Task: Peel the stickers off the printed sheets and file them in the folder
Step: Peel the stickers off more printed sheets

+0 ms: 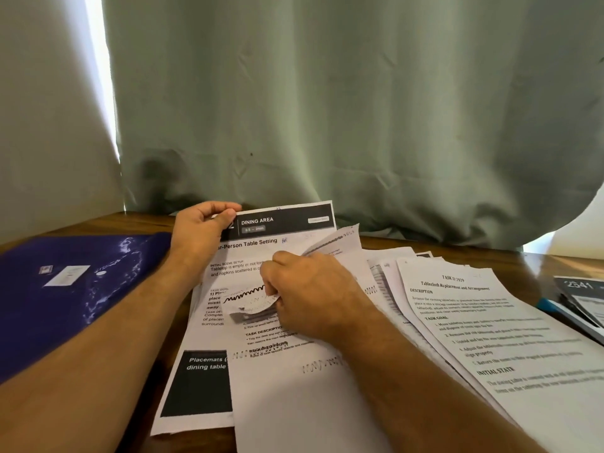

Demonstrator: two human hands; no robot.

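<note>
**Peeling a sticker from a printed sheet**

The left hand (199,228) pinches the far corner of the "Dining Area" sheet (287,223). The right hand (310,295) pinches a curled sticker (255,304) at mid-sheet. A blue folder (65,289) lies to the left on the tabletop (539,266); loose sheets (490,322) fan out right.
</note>
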